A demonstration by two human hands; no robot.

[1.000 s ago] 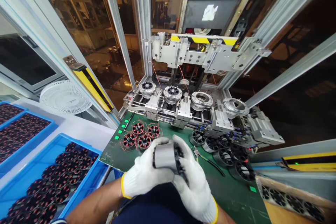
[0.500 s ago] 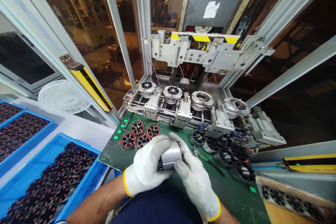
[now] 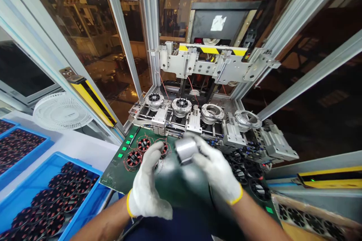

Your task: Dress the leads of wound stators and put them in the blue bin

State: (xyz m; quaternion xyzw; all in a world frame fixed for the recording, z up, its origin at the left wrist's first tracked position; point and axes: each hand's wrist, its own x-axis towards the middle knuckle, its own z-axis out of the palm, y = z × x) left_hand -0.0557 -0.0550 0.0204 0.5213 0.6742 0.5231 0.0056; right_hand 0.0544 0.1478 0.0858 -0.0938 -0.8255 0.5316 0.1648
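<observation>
My right hand [image 3: 217, 173], in a white glove with a yellow cuff, grips a silver cylindrical stator core [image 3: 186, 150] between thumb and fingers, above the green bench. Some motion blur softens the core. My left hand [image 3: 145, 186], gloved alike, is apart from it, with thumb and fingers spread and nothing in them. Close beyond the left fingers lie several wound stators [image 3: 133, 158] with red copper wire, some partly hidden by that hand. Bare stator cores [image 3: 259, 189] with black inserts are grouped right of my right hand.
Ring fixtures [image 3: 207, 119] line the back of the bench; the two left ones hold stator cores. Above them hangs a white machine plate [image 3: 203, 68] with wires. Blue bins [image 3: 94, 176] of wound stators and a white fan [image 3: 63, 111] stand left. A carton [image 3: 335, 205] sits lower right.
My left hand has let go of the stator core and opened, moving left and down. My right hand keeps the core, now farther forward over the bench. The camera view has shifted slightly.
</observation>
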